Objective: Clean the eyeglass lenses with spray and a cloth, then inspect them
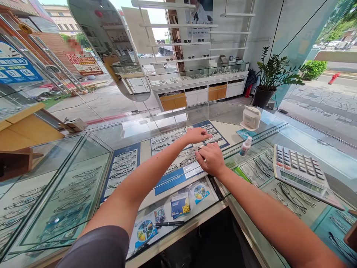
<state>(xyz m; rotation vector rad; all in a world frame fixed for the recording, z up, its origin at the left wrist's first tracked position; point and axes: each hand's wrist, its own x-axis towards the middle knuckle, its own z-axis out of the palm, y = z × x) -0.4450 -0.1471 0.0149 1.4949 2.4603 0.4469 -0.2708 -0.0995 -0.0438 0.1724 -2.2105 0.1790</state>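
Note:
Both hands reach over a glass display case holding trays of eyeglasses. My left hand [197, 135] extends over the blue-edged tray [226, 140], palm down, its fingers bent toward the glasses there; what its fingertips hold is too small to make out. Just nearer and to the right, my right hand [212, 158] has its fingers curled in beside a pair of glasses [216, 141]; its grip is partly hidden. Below the wrists lies another pair of glasses [187, 160] on the white tray, above a blue strip [170, 182].
A spray bottle [245, 146], a white device [251, 118] and a large calculator [302, 171] stand on the right-hand glass. A pen [169, 223] and leaflets [180, 204] lie in front. Another glasses tray [122, 167] is at left; a potted plant [263, 97] stands behind.

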